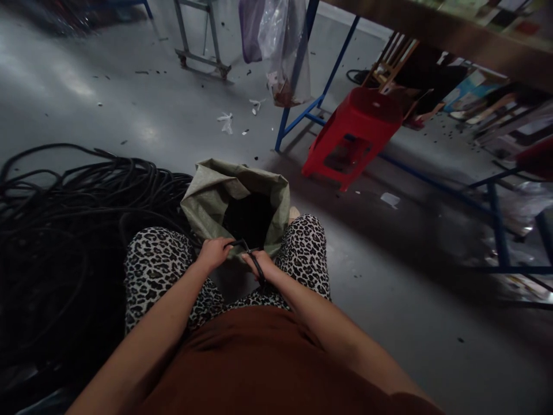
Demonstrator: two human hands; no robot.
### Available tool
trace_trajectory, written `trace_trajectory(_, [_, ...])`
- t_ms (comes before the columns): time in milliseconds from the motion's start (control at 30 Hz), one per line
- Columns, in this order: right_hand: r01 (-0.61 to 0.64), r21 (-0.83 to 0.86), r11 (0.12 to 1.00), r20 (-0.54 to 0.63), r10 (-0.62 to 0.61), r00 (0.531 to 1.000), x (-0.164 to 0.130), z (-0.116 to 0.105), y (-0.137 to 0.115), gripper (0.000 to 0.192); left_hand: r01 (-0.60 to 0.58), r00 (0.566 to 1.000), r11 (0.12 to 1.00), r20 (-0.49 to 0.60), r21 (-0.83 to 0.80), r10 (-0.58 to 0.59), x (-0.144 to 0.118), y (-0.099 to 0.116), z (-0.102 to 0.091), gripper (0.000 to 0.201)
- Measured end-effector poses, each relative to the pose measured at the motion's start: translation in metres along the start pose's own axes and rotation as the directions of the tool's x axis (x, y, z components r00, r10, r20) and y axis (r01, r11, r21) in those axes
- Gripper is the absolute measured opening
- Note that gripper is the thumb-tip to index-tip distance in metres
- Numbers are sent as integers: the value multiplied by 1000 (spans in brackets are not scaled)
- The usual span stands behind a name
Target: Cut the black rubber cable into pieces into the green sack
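I sit with my knees apart, and an open grey-green woven sack point(216, 193) stands between them, dark inside. My left hand point(215, 252) is closed on one end of a short black cable piece point(249, 252) at the sack's near rim. My right hand point(263, 266) grips the same cable, which bends across its palm. Both hands are close together just above the sack's mouth.
A big heap of tangled black cable point(73, 230) lies on the floor to my left. A red plastic stool point(352, 135) lies tipped ahead on the right, beside a blue metal frame point(302, 109) with hanging plastic bags point(280, 52). A wheeled metal rack point(201, 37) stands further back.
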State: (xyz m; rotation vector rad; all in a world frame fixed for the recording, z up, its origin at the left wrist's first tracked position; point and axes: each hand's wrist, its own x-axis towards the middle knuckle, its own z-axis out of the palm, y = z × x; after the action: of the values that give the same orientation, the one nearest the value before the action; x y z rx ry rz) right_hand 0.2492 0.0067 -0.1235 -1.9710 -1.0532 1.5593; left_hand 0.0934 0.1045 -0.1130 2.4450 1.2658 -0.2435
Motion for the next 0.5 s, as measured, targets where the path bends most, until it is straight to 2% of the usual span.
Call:
trace_trajectory(233, [-71,87,994,-25,73,997,8,0,7,38,12,1000,999,-11,-31,-13,0,0,-1,34])
trace_trajectory(300, [-98,24,995,-27,99,995,11,1,8,39,19,1000,999,-15,-46,-19,0,0,-1,34])
trace_trajectory(500, [-109,-275,955,-135,74,988,3,-5,4,46,44,999,998,-3,-34,-44,1,-1,0,35])
